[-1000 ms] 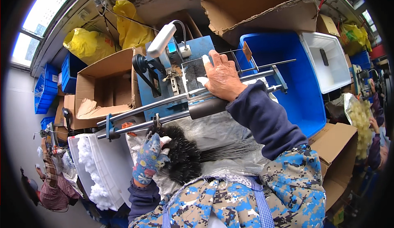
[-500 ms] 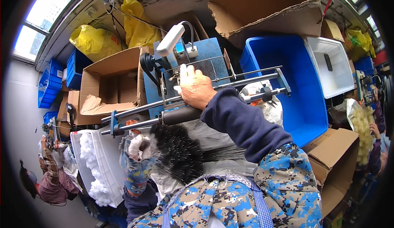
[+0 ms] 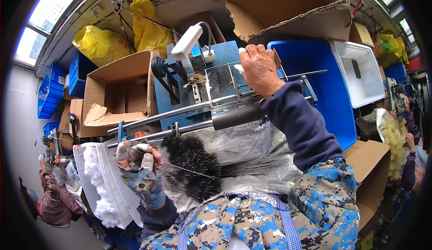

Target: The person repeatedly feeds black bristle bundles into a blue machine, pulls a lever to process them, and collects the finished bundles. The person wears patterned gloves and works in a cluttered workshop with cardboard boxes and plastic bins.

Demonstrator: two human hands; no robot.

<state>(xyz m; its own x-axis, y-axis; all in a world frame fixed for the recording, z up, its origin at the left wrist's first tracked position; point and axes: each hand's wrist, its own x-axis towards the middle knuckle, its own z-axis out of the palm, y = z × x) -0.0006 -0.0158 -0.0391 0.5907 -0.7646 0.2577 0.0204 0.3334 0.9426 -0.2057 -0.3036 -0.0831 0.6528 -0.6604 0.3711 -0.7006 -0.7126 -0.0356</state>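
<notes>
My left hand (image 3: 141, 157), in a patterned sleeve cover and with wrapped fingertips, is closed on a thin wire (image 3: 191, 170) with a small loop at its end. The wire points right across a heap of black-bristled brushes (image 3: 191, 166) with long wire stems, lying over my lap. My right hand (image 3: 261, 72), also with taped fingertips, is closed over the right end of the sliding carriage (image 3: 238, 115) of a blue bench machine (image 3: 220, 52). Two steel rails (image 3: 180, 131) carry the carriage. What its fingers grip underneath is partly hidden.
A blue bin (image 3: 333, 101) and a white tray (image 3: 360, 79) stand right of the machine. Cardboard boxes (image 3: 119, 92) flank it. White fluffy material (image 3: 101, 182) fills a white crate at left. Other people (image 3: 60, 200) work at both sides.
My right hand has moved right, and the carriage has slid right along the rails with it. My left hand has risen slightly, and a wire now shows in its fingers.
</notes>
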